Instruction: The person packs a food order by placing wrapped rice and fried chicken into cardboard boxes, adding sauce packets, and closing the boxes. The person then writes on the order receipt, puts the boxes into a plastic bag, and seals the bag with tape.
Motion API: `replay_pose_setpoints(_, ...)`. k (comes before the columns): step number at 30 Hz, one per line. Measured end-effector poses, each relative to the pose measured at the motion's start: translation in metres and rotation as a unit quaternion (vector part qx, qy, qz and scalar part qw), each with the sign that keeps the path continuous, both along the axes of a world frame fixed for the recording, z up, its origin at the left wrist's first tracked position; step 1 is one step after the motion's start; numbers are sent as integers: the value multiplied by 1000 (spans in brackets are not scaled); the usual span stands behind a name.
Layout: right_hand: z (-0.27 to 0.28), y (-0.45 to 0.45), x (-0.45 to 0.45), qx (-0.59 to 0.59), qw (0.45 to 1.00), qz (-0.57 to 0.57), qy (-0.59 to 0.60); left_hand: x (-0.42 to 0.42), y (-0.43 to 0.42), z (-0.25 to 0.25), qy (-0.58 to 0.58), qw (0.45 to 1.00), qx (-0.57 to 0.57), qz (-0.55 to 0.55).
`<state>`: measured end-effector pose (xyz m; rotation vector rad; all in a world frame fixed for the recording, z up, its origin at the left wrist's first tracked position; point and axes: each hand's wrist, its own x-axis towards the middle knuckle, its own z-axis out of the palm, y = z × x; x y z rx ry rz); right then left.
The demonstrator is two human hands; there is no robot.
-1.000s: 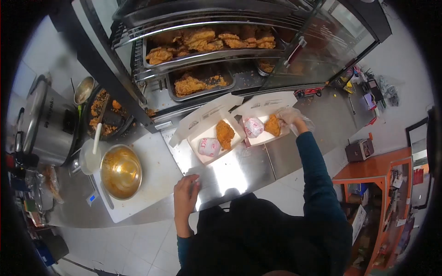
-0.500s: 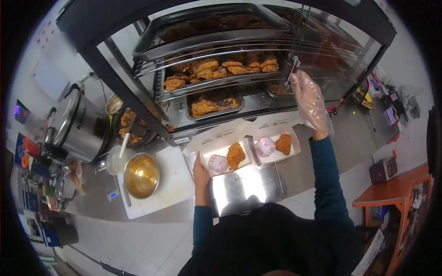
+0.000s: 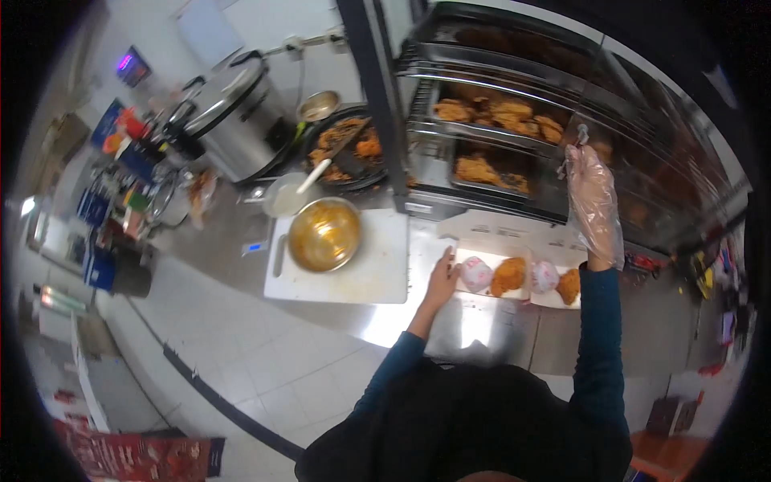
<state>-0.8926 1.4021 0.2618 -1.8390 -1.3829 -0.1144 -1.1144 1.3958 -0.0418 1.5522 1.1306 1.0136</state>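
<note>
My left hand (image 3: 440,283), bare, grips the left edge of an open paper takeaway box (image 3: 522,291). Inside that box sit a round paper-wrapped bundle (image 3: 476,274) and a piece of fried chicken (image 3: 508,276). A second open box (image 3: 554,300) stands against its right side, with another wrapped bundle (image 3: 545,275) and chicken piece (image 3: 569,286). In a clear plastic glove, my right hand (image 3: 593,197) is raised above the second box. Its fingers are closed around the small handle (image 3: 582,135) of the glass door on the food warmer; the glove partly hides the grip.
Trays of fried chicken (image 3: 506,116) fill the warmer's racks behind its dark post (image 3: 373,80). To the left, a metal bowl (image 3: 324,234) rests on a white cutting board (image 3: 377,277). Behind are a black pan (image 3: 348,149) of crumbs with a utensil and a large steel cooker (image 3: 233,120).
The head view has turned left, so the boxes, warmer and both hands sit further right in the picture. Both hands keep their holds on the box and the door handle.
</note>
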Motion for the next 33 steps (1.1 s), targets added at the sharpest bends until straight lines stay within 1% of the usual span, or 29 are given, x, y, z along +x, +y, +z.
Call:
replay_pose_setpoints(2, 2, 7, -22, 0, 999, 32, 32, -13, -14, 16, 9, 1000, 6, 21)
replay_pose_setpoints(3, 5, 9, -34, 15, 999, 47, 11, -22, -21, 25, -6, 1000, 7, 24)
replay_pose_setpoints(6, 17, 13, -73, -29, 997, 55, -37, -42, -38, 30, -59, 998, -13, 33)
replay_pose_setpoints(7, 16, 17, -84, 1, 996, 84, -16, -49, -42, 31, -79, 996, -24, 35)
replay_pose_setpoints(11, 2, 47, -115, 21, 990, 126, -61, -78, -50, 41, -117, 988, -92, 30)
replay_pose_setpoints(13, -10, 65, -129, 54, 986, 145, -61, -97, -50, 50, -93, 992, -78, 32)
replay_pose_setpoints(16, -5, 68, -159, 56, 990, 122, -51, -126, -47, 66, -74, 994, -74, 44)
replay_pose_setpoints(18, -20, 80, -167, 74, 988, 131, -45, -144, -44, 72, -65, 993, -83, 53)
replay_pose_setpoints(19, -22, 83, -176, 71, 988, 130, -42, -151, -42, 72, -87, 991, -80, 56)
replay_pose_setpoints(21, -18, 83, -191, 52, 990, 117, -55, -162, -38, 77, -84, 993, -71, 44)
replay_pose_setpoints(22, -18, 84, -198, 32, 993, 112, -37, -166, -36, 84, -82, 994, -65, 37)
replay_pose_setpoints(25, -15, 84, -213, -14, 994, 107, 35, -163, -30, 113, -65, 998, 15, -5)
replay_pose_setpoints(26, -10, 78, -215, -29, 984, 137, 109, -158, -28, 123, -76, 995, 62, 12)
replay_pose_setpoints(27, -32, 86, -215, 57, 986, 119, 100, -149, -26, 132, -90, 990, 108, 22)
replay_pose_setpoints(28, -42, 82, -219, 153, 967, 146, 143, -138, -23, 136, -107, 982, 151, 24)
replay_pose_setpoints(29, -42, 69, -221, 69, 975, 146, 154, -128, -18, 135, -142, 975, 167, 20)
replay_pose_setpoints(30, -48, 59, -229, 74, 932, 196, 295, -116, -13, 134, -136, 965, 222, 34)
replay_pose_setpoints(31, -67, 61, -229, 76, 897, 256, 352, -106, -6, 135, -136, 951, 275, 40)
replay_pose_setpoints(32, -58, 43, -228, 112, 889, 271, 351, -95, 7, 134, -103, 920, 371, 71)
replay_pose_setpoints(33, -67, 39, -226, 184, 878, 266, 354, -95, 12, 134, -65, 914, 384, 110)
